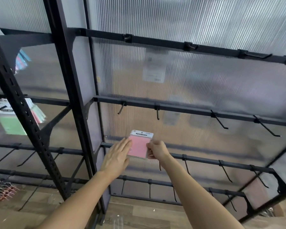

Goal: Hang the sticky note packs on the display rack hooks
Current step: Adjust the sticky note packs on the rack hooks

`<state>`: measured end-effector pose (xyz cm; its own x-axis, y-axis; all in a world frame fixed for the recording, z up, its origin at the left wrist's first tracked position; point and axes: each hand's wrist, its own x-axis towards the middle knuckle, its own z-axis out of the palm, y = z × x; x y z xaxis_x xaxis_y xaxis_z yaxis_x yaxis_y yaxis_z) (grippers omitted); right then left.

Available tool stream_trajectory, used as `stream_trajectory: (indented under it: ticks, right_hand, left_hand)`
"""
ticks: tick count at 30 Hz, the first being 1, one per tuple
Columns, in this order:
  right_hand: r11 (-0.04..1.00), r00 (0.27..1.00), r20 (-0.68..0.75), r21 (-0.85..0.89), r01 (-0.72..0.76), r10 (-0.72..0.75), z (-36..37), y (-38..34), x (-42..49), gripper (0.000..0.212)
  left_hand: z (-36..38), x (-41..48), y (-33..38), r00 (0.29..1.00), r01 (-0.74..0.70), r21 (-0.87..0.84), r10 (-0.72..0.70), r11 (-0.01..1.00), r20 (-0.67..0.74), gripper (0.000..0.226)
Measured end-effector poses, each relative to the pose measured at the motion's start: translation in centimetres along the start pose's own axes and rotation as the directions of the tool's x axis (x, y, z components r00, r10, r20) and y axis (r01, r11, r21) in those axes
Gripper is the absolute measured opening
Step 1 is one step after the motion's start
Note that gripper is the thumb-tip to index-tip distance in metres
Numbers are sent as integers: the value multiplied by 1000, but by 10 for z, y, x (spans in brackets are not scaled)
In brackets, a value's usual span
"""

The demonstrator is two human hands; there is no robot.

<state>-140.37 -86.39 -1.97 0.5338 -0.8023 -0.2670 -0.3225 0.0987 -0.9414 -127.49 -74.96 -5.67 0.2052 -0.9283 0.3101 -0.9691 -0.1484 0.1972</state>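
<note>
A pink sticky note pack point(138, 146) with a white header card is held up in front of the black display rack point(185, 109), below the middle bar's left hooks point(157, 113). My right hand point(157, 150) pinches the pack's right edge. My left hand point(117, 157) lies flat with straight fingers against the pack's left side. The pack covers part of the lower bar point(205, 160); whether it sits on a hook there is hidden.
Several bare black hooks line the bars to the right and below. A neighbouring rack section on the left carries a green pack point(12, 123) and other coloured packs point(22, 59). Ribbed translucent panels back the rack. Wood floor lies below.
</note>
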Motion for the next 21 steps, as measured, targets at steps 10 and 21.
stream_trajectory:
  ticks: [10, 21]
  right_hand:
    - [858, 862, -84, -176, 482, -501, -17, -42, -2, 19]
    - [668, 659, -111, -97, 738, -744, 2, -174, 3, 14]
  left_hand:
    - [-15, 7, -62, 930, 191, 114, -217, 975, 296, 58]
    - [-44, 48, -95, 919, 132, 70, -148, 989, 365, 53]
